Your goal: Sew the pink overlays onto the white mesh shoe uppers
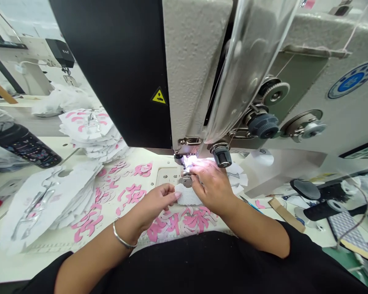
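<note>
Under the lit needle area of a sewing machine [187,81] lies a white fabric piece [188,196], its right part showing beyond my right hand. My left hand [159,201], with a silver bangle on the wrist, pinches the left edge of this piece between thumb and fingers. Resting on the fabric right beside the needle is my right hand [213,183], its fingers stretched toward the presser foot and partly washed out by the lamp. Pink cut pieces [187,220] lie loose in front of the fabric, and more pink pieces [131,194] are scattered to the left.
Stacks of white fabric pieces stand at the left [49,200] and farther back [95,130]. A dark patterned bottle [24,145] lies at far left. Another sewing machine [39,53] is behind. At right are a blue pen-like tool [250,204], a wooden strip [286,214] and a black spool [323,210].
</note>
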Available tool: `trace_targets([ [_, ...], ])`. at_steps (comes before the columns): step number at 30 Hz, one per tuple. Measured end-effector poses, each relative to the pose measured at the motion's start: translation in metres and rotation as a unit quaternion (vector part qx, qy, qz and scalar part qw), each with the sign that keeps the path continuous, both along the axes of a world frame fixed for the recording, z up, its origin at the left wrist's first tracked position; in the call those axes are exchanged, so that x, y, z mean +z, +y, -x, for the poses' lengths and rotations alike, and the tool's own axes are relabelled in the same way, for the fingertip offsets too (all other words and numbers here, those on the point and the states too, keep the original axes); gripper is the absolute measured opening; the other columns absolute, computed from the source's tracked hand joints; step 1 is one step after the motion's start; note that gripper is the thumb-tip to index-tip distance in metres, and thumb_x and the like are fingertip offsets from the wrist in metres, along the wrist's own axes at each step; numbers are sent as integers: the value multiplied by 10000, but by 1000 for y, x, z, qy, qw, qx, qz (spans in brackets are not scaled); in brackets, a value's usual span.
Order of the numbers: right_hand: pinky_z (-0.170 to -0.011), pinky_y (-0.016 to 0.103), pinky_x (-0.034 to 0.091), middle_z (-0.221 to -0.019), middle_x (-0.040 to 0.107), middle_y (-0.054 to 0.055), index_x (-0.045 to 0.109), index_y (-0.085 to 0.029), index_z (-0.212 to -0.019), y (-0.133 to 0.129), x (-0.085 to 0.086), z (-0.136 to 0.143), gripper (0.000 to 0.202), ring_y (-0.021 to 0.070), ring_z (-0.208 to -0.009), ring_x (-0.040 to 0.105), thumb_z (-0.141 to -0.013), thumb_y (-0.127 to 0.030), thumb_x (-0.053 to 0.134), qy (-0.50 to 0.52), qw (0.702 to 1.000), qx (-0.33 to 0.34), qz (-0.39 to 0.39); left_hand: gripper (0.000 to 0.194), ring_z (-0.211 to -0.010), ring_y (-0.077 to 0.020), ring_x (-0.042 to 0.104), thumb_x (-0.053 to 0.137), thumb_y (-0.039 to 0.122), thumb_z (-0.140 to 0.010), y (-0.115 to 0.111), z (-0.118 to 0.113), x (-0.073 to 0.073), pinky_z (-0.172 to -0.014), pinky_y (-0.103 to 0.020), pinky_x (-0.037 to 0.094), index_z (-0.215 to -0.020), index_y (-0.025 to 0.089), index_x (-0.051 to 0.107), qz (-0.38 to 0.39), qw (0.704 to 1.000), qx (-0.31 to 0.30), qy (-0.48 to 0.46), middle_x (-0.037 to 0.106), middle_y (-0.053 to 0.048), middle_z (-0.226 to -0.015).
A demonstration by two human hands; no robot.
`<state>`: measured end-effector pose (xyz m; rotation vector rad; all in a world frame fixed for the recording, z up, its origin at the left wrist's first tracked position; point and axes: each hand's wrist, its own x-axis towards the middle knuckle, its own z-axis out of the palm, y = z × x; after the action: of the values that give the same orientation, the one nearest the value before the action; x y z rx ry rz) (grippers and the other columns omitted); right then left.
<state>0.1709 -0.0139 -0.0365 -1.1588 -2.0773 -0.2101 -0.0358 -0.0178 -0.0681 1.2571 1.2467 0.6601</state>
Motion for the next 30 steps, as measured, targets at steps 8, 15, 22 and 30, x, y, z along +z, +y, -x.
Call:
trace_targets([
  [8, -946, 411, 447, -1015, 718, 90, 688, -184, -1031, 1, 23, -6, 244, 244, -1028, 627, -966, -269, 469, -13, 999, 23, 30, 260, -593, -108, 495, 680, 426, -828, -10, -6, 28, -587, -242, 421, -831, 170, 635, -34, 992, -32, -120, 552, 22, -644],
  [15, -947, 420, 437, -1011, 733, 57, 687, -206, -1031, -7, 32, -22, 221, 229, -997, 648, -952, -242, 484, -4, 1000, 18, -14, 277, -499, -58, 502, 777, 318, -745, 8, -14, 69, -502, -192, 419, -794, 179, 542, -19, 987, 33, -154, 549, 42, -659],
  [22, -801, 332, 499, -877, 710, 19, 643, -228, -1017, -34, 3, -29, 179, 166, -854, 650, -888, -161, 539, 21, 975, 216, -51, 241, -480, -38, 492, 759, 267, -768, 19, -16, 70, -477, -172, 399, -784, 180, 534, -22, 985, 15, -170, 530, 50, -684],
  [30, -715, 290, 472, -927, 665, 64, 631, -167, -1001, -22, -77, -22, 157, 182, -836, 622, -932, -293, 568, -120, 952, 60, 275, 183, -535, -80, 499, 689, 323, -833, 11, -6, 46, -523, -212, 384, -836, 197, 557, -29, 975, 28, -217, 559, 38, -656],
])
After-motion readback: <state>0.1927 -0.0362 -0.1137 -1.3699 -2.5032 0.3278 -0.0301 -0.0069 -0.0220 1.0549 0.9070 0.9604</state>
